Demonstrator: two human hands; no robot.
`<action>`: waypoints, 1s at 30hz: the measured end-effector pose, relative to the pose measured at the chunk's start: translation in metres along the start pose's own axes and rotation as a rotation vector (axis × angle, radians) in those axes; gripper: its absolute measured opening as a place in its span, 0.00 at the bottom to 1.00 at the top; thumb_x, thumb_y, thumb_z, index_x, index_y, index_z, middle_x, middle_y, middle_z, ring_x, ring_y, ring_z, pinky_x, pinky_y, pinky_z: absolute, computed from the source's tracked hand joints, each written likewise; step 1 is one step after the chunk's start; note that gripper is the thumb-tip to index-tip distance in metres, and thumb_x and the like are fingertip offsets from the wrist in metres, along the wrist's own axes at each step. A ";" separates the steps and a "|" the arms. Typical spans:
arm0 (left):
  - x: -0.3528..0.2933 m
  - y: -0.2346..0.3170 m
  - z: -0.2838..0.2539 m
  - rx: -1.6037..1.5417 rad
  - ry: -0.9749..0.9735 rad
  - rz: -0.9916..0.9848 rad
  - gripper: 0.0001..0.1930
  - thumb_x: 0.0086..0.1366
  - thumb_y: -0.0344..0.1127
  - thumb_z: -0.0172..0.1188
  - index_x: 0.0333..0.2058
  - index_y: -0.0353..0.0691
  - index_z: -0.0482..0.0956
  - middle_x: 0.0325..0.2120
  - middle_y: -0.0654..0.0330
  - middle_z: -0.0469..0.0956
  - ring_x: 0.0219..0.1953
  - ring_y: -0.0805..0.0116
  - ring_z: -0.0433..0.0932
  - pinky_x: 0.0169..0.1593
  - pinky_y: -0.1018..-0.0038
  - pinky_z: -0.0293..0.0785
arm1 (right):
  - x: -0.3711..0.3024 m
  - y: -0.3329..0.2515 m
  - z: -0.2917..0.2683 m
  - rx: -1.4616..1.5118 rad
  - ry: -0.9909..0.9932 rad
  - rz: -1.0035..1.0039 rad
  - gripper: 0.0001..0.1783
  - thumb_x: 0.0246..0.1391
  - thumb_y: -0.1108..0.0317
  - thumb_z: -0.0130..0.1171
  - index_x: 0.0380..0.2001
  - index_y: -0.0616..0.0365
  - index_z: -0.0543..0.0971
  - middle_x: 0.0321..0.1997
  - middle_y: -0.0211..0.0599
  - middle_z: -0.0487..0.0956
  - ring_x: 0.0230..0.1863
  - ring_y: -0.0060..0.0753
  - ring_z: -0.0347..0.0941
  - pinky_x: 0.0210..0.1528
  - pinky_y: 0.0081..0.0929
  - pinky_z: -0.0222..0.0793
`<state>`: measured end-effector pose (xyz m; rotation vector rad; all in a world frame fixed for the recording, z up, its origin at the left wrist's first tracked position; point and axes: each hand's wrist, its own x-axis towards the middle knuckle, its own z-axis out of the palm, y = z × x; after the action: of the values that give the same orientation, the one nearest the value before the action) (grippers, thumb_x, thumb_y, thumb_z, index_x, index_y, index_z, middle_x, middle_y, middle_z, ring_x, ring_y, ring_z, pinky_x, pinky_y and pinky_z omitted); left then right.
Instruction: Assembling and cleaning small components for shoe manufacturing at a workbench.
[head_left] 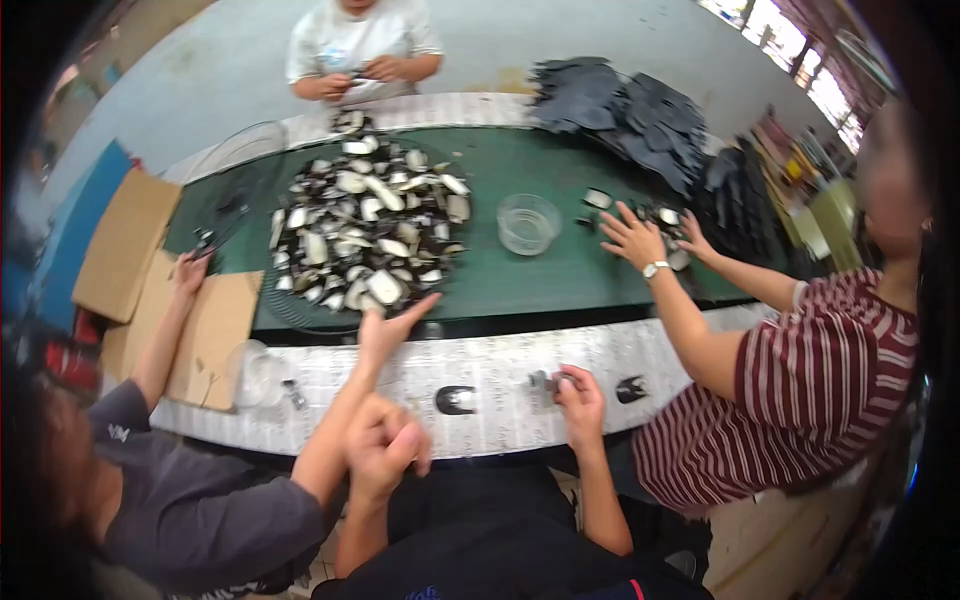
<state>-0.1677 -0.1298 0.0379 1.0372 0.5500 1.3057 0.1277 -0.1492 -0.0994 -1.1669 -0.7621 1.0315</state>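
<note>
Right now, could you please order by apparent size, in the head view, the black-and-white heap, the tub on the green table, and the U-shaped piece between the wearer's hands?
Largest: heap
Then: tub
Smallest: U-shaped piece

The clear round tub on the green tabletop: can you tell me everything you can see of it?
The clear round tub looks like see-through plastic, with a circular rim and low walls. It stands upright and open on the green tabletop, to the right of the heap of black-and-white pieces. Green shows through it. Only the tabletop visibly touches it; whether it holds clear liquid, I can't tell.
</note>
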 end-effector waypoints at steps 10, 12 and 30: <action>-0.020 -0.076 -0.056 0.462 0.199 -0.178 0.03 0.63 0.24 0.61 0.31 0.29 0.78 0.25 0.57 0.81 0.20 0.78 0.75 0.23 0.82 0.70 | 0.007 -0.006 0.016 0.199 0.009 0.089 0.13 0.64 0.69 0.53 0.50 0.60 0.74 0.42 0.31 0.78 0.37 0.19 0.73 0.37 0.18 0.69; -0.015 -0.087 -0.062 0.403 0.213 -0.204 0.02 0.62 0.23 0.62 0.32 0.29 0.80 0.25 0.59 0.81 0.20 0.79 0.76 0.23 0.83 0.70 | 0.012 -0.001 0.022 0.312 -0.034 0.089 0.14 0.64 0.69 0.53 0.51 0.59 0.73 0.43 0.30 0.78 0.38 0.19 0.73 0.37 0.17 0.68; -0.017 -0.106 -0.079 0.346 0.214 -0.214 0.01 0.60 0.24 0.65 0.31 0.33 0.82 0.24 0.60 0.82 0.21 0.77 0.79 0.22 0.85 0.67 | 0.013 -0.002 0.030 0.179 -0.066 0.076 0.15 0.64 0.69 0.53 0.52 0.60 0.73 0.43 0.32 0.78 0.41 0.20 0.74 0.39 0.20 0.68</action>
<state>-0.1830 -0.1148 -0.0934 1.0891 1.0498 1.1600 0.1061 -0.1267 -0.0902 -1.0190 -0.6662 1.1819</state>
